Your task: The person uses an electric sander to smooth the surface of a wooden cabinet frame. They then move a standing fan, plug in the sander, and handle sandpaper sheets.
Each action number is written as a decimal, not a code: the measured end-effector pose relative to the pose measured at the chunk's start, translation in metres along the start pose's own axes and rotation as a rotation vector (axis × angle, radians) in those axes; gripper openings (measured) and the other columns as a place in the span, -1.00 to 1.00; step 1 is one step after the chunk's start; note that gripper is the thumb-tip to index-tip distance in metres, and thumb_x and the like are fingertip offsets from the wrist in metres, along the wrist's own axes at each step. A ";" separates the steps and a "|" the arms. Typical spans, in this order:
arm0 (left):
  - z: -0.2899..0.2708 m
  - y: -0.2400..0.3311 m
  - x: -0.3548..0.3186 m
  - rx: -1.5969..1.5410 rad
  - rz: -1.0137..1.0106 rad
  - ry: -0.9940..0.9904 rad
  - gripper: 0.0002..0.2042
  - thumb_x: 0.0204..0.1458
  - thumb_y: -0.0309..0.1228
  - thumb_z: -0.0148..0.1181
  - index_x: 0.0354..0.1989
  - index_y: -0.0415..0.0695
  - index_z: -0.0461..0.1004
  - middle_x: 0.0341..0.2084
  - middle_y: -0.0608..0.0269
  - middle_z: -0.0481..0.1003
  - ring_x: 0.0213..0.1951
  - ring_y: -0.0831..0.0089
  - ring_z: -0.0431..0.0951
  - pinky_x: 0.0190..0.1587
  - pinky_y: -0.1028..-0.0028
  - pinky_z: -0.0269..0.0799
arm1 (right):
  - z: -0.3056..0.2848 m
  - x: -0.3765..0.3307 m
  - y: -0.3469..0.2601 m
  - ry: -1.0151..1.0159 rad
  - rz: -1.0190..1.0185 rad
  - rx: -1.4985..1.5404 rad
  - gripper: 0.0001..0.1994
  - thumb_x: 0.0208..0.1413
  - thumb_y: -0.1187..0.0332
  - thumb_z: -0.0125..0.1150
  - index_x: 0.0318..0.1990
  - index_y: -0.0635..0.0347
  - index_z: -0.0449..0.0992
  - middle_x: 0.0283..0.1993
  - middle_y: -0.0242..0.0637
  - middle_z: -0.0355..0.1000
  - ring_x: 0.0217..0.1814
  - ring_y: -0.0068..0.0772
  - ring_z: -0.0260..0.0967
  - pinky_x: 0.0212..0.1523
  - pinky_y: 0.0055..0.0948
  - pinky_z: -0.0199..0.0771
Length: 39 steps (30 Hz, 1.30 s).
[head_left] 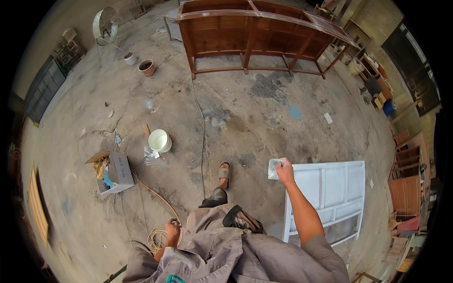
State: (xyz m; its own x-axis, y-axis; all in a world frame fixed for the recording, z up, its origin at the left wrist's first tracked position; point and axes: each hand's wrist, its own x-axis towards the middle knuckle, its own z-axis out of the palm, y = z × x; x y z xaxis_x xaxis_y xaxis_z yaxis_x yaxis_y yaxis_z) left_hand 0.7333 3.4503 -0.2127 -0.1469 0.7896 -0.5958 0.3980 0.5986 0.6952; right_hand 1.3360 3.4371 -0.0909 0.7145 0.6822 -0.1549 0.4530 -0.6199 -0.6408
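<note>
My right hand [285, 171] is closed on a pale grey-white pad [273, 169] with a roughly square outline; its exact kind does not show. The pad is at the far left corner of a white-painted frame panel [322, 188], and I cannot tell whether it touches it. This panel has crossbars, with an opening along its near side. Down by my left side, my left hand [173, 229] has its fingers curled in, and nothing shows in them. A tan hose [163, 198] passes right by it, with a loose coil [156, 238] lying beside the wrist.
A long reddish-brown wooden cabinet frame [250, 40] stands ahead. A white bucket [160, 141] and an open cardboard box [121, 172] are to the left. A grey cable [203, 127] crosses the floor. A large fan [105, 26] stands far left; wooden furniture parts [406, 195] line the right.
</note>
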 end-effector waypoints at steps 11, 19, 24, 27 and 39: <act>0.233 0.404 0.216 0.216 0.532 -0.210 -0.79 0.08 -0.53 -0.01 -0.16 -0.25 0.50 -0.52 0.05 0.57 -0.49 0.34 0.64 -0.42 0.39 0.55 | 0.014 -0.010 0.119 0.169 0.659 -0.202 -0.70 0.01 0.23 0.13 -0.23 0.30 0.47 -0.20 0.18 0.51 -0.11 0.27 0.46 -0.05 0.06 0.43; 0.441 0.605 0.309 0.260 0.655 -0.313 -0.67 0.08 -0.53 0.03 0.04 -0.28 0.47 -0.41 0.02 0.60 -0.49 0.39 0.63 -0.51 0.46 0.51 | -0.006 0.045 0.142 0.025 0.992 -0.166 -0.67 0.02 0.21 0.12 -0.17 0.28 0.51 -0.15 0.12 0.53 -0.05 0.20 0.49 0.04 0.01 0.44; 0.532 0.662 0.335 0.184 0.479 -0.415 -0.70 0.08 -0.50 0.14 -0.02 -0.35 0.50 -0.39 0.10 0.60 -0.49 0.44 0.63 -0.54 0.48 0.49 | -0.038 0.209 0.143 0.077 0.882 -0.055 -0.69 0.05 0.22 0.10 -0.21 0.32 0.52 -0.19 0.15 0.52 -0.12 0.22 0.48 -0.08 0.04 0.44; 0.585 0.692 0.343 0.176 0.404 -0.408 -0.74 0.09 -0.44 0.18 -0.08 -0.32 0.54 -0.39 0.14 0.59 -0.48 0.44 0.62 -0.54 0.51 0.48 | -0.075 0.332 0.134 0.220 0.508 0.009 -0.72 0.03 0.27 0.14 -0.16 0.25 0.44 -0.24 0.16 0.47 -0.11 0.29 0.41 -0.12 0.01 0.41; 0.850 0.822 0.390 0.309 0.429 -0.652 -0.75 0.08 -0.34 0.22 -0.17 -0.27 0.54 -0.43 0.22 0.58 -0.47 0.47 0.62 -0.51 0.53 0.47 | -0.090 0.548 0.094 0.127 0.599 0.066 -0.81 0.10 0.32 0.06 -0.19 0.20 0.39 -0.31 0.15 0.48 -0.25 0.32 0.42 -0.24 0.14 0.38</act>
State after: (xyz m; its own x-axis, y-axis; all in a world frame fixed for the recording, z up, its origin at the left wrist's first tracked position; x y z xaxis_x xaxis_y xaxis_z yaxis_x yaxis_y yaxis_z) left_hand 1.7729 4.1361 -0.2156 0.5888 0.6473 -0.4841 0.5443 0.1253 0.8295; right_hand 1.8180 3.7174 -0.1684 0.8944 0.1689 -0.4142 -0.0777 -0.8532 -0.5158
